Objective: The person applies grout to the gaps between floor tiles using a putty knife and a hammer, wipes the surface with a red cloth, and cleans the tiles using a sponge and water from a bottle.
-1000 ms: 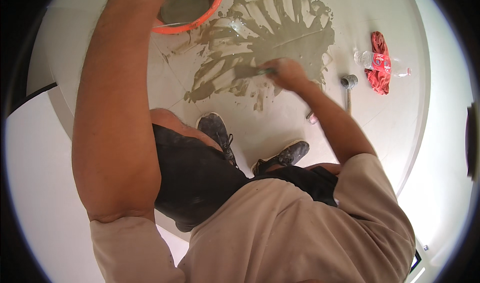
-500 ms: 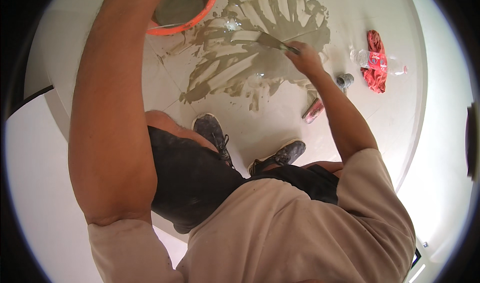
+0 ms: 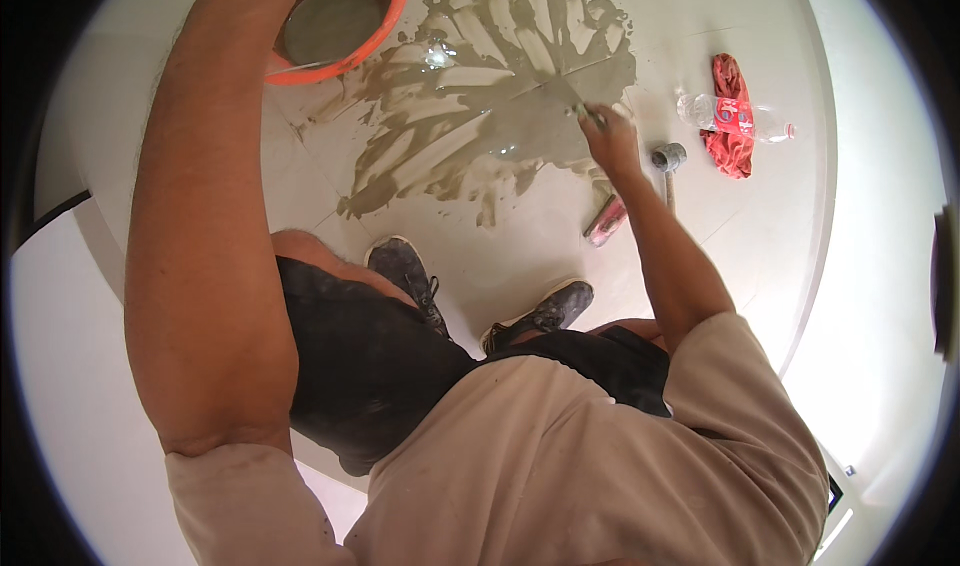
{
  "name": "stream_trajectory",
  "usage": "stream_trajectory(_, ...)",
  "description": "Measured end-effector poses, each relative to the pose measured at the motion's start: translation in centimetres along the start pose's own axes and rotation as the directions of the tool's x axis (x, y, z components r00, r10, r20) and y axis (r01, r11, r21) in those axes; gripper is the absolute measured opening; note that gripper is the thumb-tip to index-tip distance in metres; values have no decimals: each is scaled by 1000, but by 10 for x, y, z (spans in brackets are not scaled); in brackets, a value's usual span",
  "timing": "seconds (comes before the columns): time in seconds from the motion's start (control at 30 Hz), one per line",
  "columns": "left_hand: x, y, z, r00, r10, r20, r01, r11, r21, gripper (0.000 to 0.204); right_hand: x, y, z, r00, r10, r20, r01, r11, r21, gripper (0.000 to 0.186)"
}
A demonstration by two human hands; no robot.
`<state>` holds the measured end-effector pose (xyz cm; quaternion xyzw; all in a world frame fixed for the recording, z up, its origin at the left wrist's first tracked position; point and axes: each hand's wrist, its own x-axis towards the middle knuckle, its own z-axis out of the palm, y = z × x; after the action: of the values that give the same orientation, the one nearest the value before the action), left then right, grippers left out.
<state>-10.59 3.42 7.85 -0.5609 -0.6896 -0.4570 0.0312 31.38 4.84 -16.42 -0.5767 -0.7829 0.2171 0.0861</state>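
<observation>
My right hand (image 3: 612,138) is closed around the handle of a trowel (image 3: 578,106), whose blade is smeared by motion. It is held over a wet grey-brown patch of mortar (image 3: 540,116) spread in streaks across pale floor tiles. My left arm (image 3: 210,226) reaches up past the top edge, so my left hand is out of the picture. Beside that arm stands an orange bucket (image 3: 390,28), with grey slurry (image 3: 330,24) inside.
Right of the mortar lie a mallet (image 3: 668,158) and a pink-and-grey block-like object (image 3: 606,221). Farther right, a clear plastic bottle (image 3: 770,126) with a red label rests across a red cloth (image 3: 735,156). My dark shoes (image 3: 402,274) are just nearer than the mortar.
The trowel's blade, earlier stretched out to the left of my right hand, now shows shorter and blurred close to it. The whole view has shifted slightly; my left arm stays raised.
</observation>
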Motion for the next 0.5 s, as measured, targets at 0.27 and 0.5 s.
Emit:
stream_trajectory(0.27,0,4,3,1000,-23,16,23,1000,3,16,-167,-17,14,961,277,12,-277,957,89,32)
stream_trajectory(0.5,-2,5,5,994,101,-53,-96,992,88,15,-79,-15,8,960,268,-74,-256,956,145,33)
